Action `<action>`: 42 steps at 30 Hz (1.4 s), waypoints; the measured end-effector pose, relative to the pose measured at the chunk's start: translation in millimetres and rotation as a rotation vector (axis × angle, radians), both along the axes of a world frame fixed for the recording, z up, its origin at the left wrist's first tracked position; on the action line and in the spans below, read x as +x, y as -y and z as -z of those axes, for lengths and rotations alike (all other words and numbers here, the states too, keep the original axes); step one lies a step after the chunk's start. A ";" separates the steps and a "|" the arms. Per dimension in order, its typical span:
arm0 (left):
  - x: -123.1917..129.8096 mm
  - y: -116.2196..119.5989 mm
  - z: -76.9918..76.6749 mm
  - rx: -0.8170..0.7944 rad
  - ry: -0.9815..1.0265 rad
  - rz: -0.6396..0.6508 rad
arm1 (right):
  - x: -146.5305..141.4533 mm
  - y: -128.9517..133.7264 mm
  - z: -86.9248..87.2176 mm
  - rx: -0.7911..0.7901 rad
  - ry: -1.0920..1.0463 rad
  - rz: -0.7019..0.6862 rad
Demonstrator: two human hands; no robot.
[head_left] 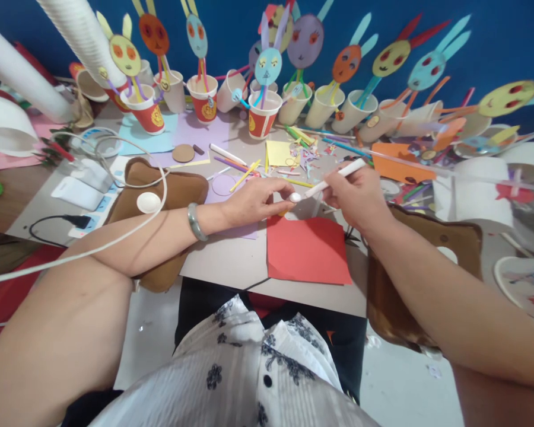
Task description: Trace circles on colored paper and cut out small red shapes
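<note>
My right hand (pixel 358 196) is closed around a white marker pen (pixel 354 167), which slants down to the left. Between the thumb and forefinger of my left hand (pixel 260 200) is a small white oval piece (pixel 295 197). The pen's lower end is close to this piece; whether they touch I cannot tell. Just below both hands lies a sheet of red paper (pixel 309 252) near the table's front edge. A yellow paper square (pixel 282 154) and small paper scraps (pixel 309 161) lie beyond my hands.
Paper cups with rabbit-faced figures, one a red cup (pixel 264 121), line the back. Brown cushions (pixel 160 261) flank the table front under my forearms. A white cable (pixel 129 237) crosses my left arm near a power strip (pixel 98 207). Orange paper (pixel 400 161) lies at right.
</note>
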State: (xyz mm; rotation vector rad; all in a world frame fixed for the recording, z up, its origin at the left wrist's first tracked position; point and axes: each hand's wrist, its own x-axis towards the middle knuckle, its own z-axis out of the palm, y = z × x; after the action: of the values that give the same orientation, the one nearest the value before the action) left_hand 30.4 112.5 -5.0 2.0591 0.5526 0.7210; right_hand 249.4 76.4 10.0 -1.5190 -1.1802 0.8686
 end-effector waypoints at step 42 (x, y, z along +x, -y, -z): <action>-19.4 -22.3 -14.3 -0.700 0.432 -0.387 | -37.1 -1.1 4.5 0.272 0.586 -0.116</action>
State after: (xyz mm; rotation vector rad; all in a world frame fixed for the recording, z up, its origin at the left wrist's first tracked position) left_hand 11.0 134.8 9.3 1.1197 0.8177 0.9903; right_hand 212.3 77.5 5.5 -1.5308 -1.7433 0.3090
